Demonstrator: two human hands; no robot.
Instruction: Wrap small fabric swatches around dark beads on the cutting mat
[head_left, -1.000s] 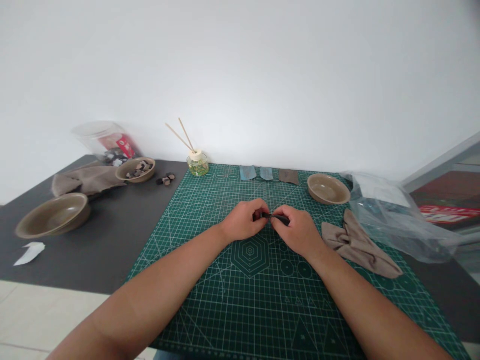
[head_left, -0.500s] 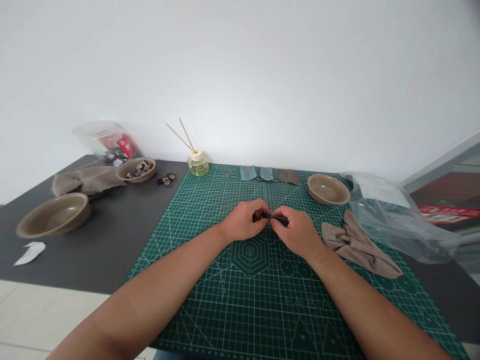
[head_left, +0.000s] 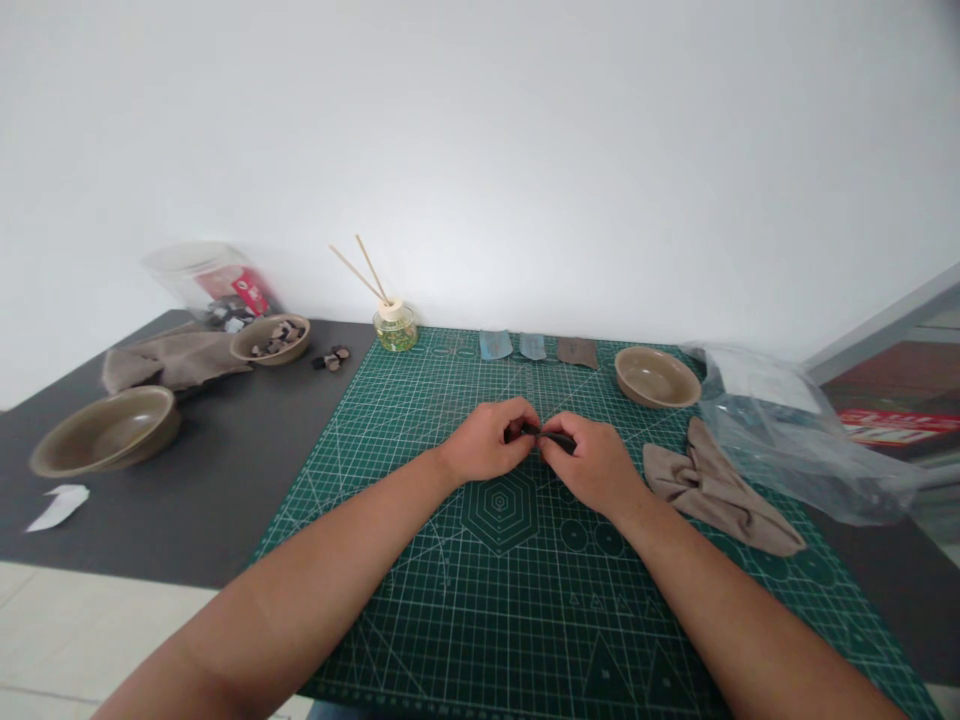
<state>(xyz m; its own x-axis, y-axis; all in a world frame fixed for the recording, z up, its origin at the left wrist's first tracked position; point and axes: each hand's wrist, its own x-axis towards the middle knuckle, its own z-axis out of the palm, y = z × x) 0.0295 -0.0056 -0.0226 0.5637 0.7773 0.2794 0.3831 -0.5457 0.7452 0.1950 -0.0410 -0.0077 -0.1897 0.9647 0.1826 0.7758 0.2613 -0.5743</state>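
Over the middle of the green cutting mat (head_left: 495,640), my left hand (head_left: 487,440) and my right hand (head_left: 592,458) meet fingertip to fingertip. Both are closed in a pinch on a small dark piece (head_left: 559,441), which looks soft like cloth. Part of it shows under my right fingers and a bit more by my left fingertips; the rest is hidden. To the right of my right hand lies a crumpled brown cloth (head_left: 724,495). Beyond the hands, two grey-blue patches (head_left: 496,346) and a brown patch (head_left: 577,352) lie in a row.
A brown bowl (head_left: 657,380) and a clear plastic bag (head_left: 795,440) stand at the right. On the left are a larger bowl (head_left: 105,435), a bowl of scraps (head_left: 271,340), loose scraps (head_left: 331,358), brown cloth (head_left: 176,362), a plastic jar (head_left: 214,285) and a reed diffuser (head_left: 395,328).
Both hands keep almost the same pinch on the dark piece at the same spot. The view has shifted very slightly.
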